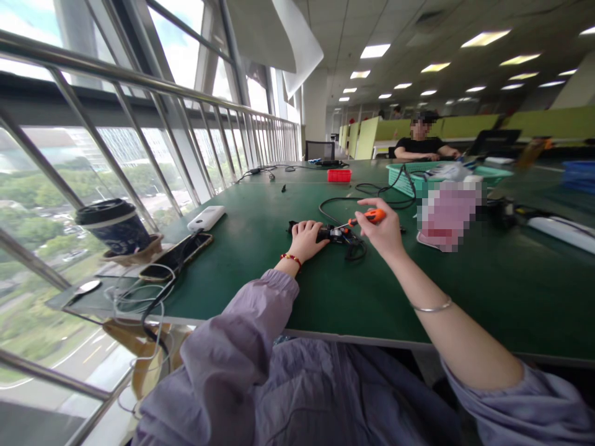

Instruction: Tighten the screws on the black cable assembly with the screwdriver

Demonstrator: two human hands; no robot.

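Note:
My left hand (307, 240) is wrapped over a black device (328, 234) lying on the green table, its fingers closed on the body. What the device is I cannot make out; a short black cable (356, 249) loops from its right end. In my right hand (383, 232) is a screwdriver (369, 217) with an orange and black handle, pinched between thumb and fingers. Its shaft points left and down, with the tip at the right part of the device. Whether the tip touches a screw is too small to see.
A paper cup (116, 226), a phone (179, 255), a white device (207, 218) and loose cables lie at left by the railing. Ahead are a red box (339, 176) and a green basket (402, 179). A blurred pink item (449, 217) stands right. Another person (423, 147) sits across.

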